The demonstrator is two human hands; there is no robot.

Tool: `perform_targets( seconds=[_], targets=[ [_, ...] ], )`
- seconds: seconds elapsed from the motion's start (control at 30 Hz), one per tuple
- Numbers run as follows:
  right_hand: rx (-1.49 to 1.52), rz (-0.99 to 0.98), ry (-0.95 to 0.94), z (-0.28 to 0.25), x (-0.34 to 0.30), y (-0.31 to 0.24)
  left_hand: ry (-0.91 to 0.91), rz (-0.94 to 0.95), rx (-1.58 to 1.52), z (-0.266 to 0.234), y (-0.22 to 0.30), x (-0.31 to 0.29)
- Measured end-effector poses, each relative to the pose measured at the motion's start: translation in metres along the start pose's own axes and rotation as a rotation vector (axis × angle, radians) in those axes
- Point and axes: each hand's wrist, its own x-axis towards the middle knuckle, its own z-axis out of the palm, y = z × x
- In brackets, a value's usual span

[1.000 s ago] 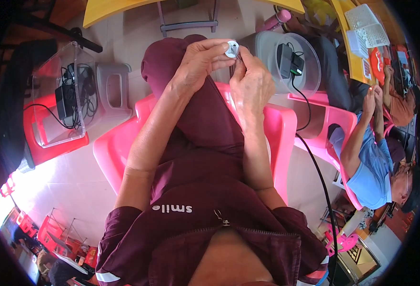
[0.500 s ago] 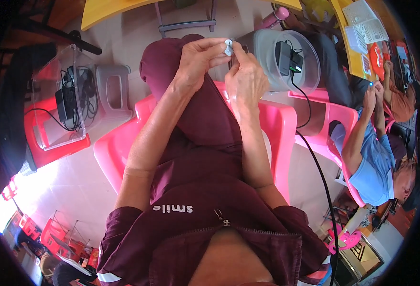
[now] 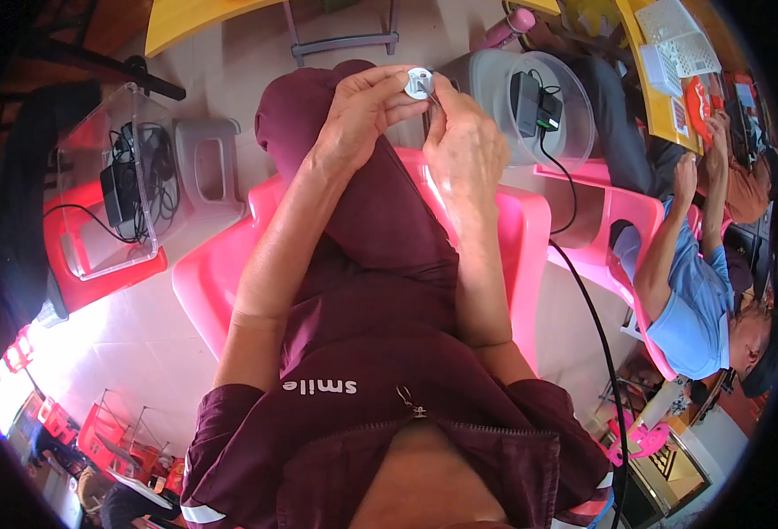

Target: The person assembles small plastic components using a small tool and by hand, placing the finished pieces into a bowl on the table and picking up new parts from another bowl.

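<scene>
Above my lap, near the knees, a small round white piece (image 3: 418, 84) with a grey middle is pinched between the fingertips of my left hand (image 3: 358, 110). Its flat face shows; what kind of part it is I cannot make out. Against its right edge, my right hand (image 3: 467, 141) has its fingers closed, index fingertip at the rim. A thin dark line shows by those fingertips, too small to name. Under both hands are my crossed legs in maroon trousers (image 3: 367, 212).
A clear round tub (image 3: 583, 132) with black adapters stands at right, a clear box (image 3: 80, 238) with cables at left. A black cable (image 3: 587, 304) hangs at right. Ahead is a yellow table (image 3: 195, 19). A co-worker in blue (image 3: 693, 300) sits at right.
The white piece has turned, so more of its round face shows. My right hand has shifted slightly right and down. The co-worker's hands have moved apart.
</scene>
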Motion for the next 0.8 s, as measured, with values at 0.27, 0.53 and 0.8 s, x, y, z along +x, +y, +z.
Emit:
perform_targets(
  seconds=[0.27,0.53,0.8],
  targets=[
    [-0.066,-0.003,0.029,0.007,0.001,0.001,0.013,0.020,0.068,0.000,-0.004,0.001],
    [-0.053,0.068,0.035,0.010,0.001,-0.005,0.020,0.061,0.104,0.001,-0.003,0.000],
    [-0.051,-0.004,0.008,-0.010,0.003,0.001,0.023,-0.023,-0.012,0.002,0.002,0.000]
  ],
)
